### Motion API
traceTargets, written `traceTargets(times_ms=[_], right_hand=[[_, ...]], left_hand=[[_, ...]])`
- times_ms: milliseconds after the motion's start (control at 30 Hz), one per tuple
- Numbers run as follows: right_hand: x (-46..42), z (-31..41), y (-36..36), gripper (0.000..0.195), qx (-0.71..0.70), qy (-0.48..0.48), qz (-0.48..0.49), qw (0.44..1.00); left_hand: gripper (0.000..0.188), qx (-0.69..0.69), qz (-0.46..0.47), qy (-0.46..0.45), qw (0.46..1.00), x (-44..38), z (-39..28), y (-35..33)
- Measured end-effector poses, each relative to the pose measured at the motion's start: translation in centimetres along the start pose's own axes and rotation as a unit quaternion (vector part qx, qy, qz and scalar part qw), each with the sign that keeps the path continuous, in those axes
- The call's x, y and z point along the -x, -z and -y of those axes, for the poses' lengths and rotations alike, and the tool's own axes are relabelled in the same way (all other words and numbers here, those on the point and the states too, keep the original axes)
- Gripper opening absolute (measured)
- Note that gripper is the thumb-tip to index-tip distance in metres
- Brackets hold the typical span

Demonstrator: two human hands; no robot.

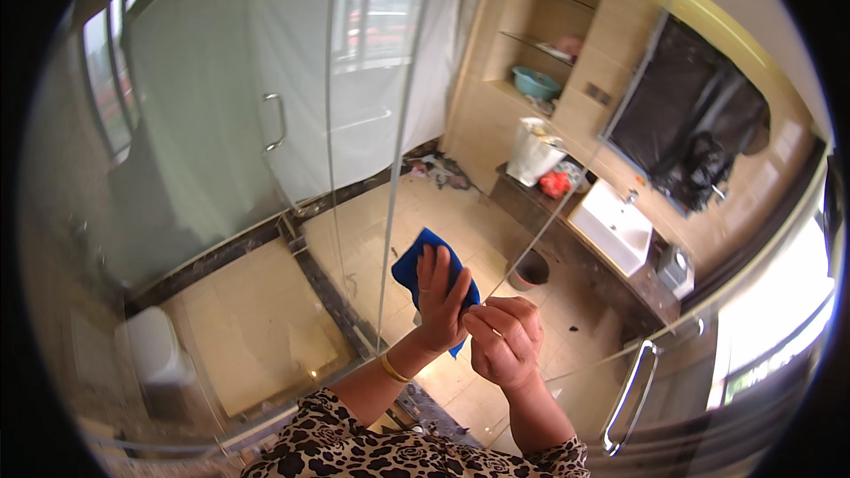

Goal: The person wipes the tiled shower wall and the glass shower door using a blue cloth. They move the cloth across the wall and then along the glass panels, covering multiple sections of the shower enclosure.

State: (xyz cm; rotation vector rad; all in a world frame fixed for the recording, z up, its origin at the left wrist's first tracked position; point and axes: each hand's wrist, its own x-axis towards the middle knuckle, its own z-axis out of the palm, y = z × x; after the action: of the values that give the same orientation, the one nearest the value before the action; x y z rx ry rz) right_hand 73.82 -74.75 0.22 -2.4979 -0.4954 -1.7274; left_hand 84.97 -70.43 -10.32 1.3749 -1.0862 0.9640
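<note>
A blue cloth [406,270] lies under my left hand [438,299], whose palm and fairly straight fingers hold it out flat. One corner of the cloth hangs below the wrist, which wears a gold-coloured bangle [394,369]. Close on the right, my right hand [508,338] has its fingers curled and fingertips drawn together at the cloth's right edge. Whether those fingertips pinch the cloth or the edge of the clear glass is hidden. Clear glass panels [364,146] stand around the hands, and the tiled floor shows through them.
A metal door handle [627,398] juts out at lower right; another handle [275,123] is at upper left. Dark stone sills [332,299] cross the floor. Beyond are a bin [529,272], a washbasin [614,226], a white bag [531,156] and a toilet [153,342].
</note>
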Motion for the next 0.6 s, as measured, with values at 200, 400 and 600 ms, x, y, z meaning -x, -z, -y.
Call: traceTargets(times_ms=[200,400,600], right_hand=[[-1.5,-1.3,-1.7,0.027,-0.043,0.103,0.020,0.994],[-4.9,-3.0,-1.2,0.022,0.016,0.133,0.041,0.990],[-6.1,-3.9,-2.0,0.015,0.052,0.120,0.002,0.991]], left_hand=[[0.058,-0.008,0.001,0.114,0.993,2.3,1.1,0.9],[0.062,0.033,-0.051,0.120,0.991,-6.5,2.5,1.3],[0.061,0.017,-0.028,0.050,0.998,-8.5,2.0,1.1]])
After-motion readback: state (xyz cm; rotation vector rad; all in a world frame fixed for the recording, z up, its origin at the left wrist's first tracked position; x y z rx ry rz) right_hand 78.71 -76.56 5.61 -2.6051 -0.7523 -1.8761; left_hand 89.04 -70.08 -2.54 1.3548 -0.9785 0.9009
